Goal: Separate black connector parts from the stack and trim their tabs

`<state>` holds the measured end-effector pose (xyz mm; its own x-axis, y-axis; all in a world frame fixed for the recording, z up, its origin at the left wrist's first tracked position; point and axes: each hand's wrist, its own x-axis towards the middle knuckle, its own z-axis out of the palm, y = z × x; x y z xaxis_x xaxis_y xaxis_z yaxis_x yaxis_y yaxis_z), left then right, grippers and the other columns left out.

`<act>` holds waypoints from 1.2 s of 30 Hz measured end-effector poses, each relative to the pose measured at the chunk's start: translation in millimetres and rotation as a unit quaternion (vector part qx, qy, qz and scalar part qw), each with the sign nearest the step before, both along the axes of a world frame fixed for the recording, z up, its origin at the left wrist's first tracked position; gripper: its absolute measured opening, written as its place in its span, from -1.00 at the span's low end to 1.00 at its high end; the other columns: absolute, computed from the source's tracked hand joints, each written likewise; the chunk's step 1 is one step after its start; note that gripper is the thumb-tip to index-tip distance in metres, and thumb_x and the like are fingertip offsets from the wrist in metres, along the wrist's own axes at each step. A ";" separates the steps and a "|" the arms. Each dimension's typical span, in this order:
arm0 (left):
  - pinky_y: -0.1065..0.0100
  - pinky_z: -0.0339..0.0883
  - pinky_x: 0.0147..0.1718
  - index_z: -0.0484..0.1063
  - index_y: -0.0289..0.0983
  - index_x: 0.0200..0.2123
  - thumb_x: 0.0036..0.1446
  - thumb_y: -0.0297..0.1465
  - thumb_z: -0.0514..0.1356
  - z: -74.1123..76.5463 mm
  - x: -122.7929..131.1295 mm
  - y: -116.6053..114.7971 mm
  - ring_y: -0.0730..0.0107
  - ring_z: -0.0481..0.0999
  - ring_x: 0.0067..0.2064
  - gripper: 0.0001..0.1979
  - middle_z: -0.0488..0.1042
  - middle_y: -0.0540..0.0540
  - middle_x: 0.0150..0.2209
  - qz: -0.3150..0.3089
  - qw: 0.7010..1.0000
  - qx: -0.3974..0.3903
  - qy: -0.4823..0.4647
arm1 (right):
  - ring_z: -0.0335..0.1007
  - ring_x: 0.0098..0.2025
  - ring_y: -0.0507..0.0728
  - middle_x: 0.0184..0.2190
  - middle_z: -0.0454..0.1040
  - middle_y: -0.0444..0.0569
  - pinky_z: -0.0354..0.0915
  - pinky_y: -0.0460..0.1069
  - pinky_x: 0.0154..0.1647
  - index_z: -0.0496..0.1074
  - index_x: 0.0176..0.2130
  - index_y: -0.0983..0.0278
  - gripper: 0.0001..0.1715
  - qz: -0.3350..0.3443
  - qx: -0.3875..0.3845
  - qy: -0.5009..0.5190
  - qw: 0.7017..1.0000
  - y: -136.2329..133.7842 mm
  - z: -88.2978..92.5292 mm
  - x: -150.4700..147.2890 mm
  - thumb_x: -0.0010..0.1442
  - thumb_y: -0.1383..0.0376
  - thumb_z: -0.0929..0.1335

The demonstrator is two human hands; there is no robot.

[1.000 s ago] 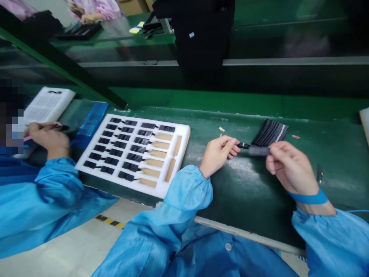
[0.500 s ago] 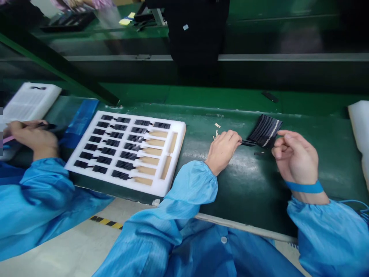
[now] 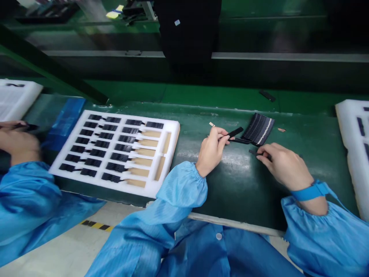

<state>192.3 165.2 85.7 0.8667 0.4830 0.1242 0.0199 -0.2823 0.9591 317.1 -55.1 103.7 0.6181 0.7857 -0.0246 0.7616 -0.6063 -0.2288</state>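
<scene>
My left hand (image 3: 211,150) pinches a thin black strip (image 3: 235,132) a little above the green belt, its tip pointing at a fanned stack of black strips (image 3: 258,129). My right hand (image 3: 281,165) lies low on the belt just right of it, fingertips closed on a small dark piece (image 3: 253,152). A white foam tray (image 3: 115,148) lies to the left of my left hand, several of its slots filled with black strips and the right-hand slots bare.
A co-worker's hand (image 3: 15,140) and blue sleeve work at the far left beside another white tray (image 3: 14,98). A third foam tray (image 3: 353,146) sits at the right edge. Small tan scraps (image 3: 211,124) lie on the belt. A dark machine post (image 3: 187,34) stands behind.
My left hand has lifted one strip away from the stack. My right hand dropped from mid-air to the belt and closed on a small dark piece. The view shifted right, showing more of the right tray.
</scene>
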 end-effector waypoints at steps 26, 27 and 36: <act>0.45 0.23 -0.41 0.46 -0.31 -0.20 0.28 -0.20 0.26 10.0 -5.1 -3.7 0.55 0.35 -0.44 -0.74 0.42 0.02 -0.39 -0.144 0.977 -0.141 0.070 | 0.40 -0.46 0.05 -0.44 0.51 -0.10 0.30 -0.05 -0.46 0.53 -0.16 0.23 -0.81 -0.046 0.316 0.294 0.901 32.2 2.9 -26.7 0.26 0.18 0.46; 0.45 0.23 -0.42 0.43 -0.30 -0.23 0.28 -0.18 0.25 9.3 -5.3 -3.6 0.54 0.35 -0.45 -0.73 0.39 0.04 -0.41 -0.137 0.978 -0.134 0.076 | 0.40 -0.46 0.06 -0.43 0.52 -0.09 0.30 -0.05 -0.46 0.53 -0.17 0.23 -0.81 -0.054 0.319 0.297 0.899 31.3 4.1 -25.1 0.25 0.17 0.46; 0.45 0.22 -0.47 0.40 -0.31 -0.27 0.28 -0.18 0.24 16.1 -4.8 1.9 0.56 0.33 -0.52 -0.72 0.34 0.08 -0.50 -0.080 0.982 -0.155 0.077 | 0.35 -0.48 0.08 -0.44 0.48 -0.10 0.28 0.00 -0.46 0.58 -0.19 0.18 -0.88 -0.053 0.294 0.160 0.941 20.3 14.8 -11.4 0.29 0.23 0.41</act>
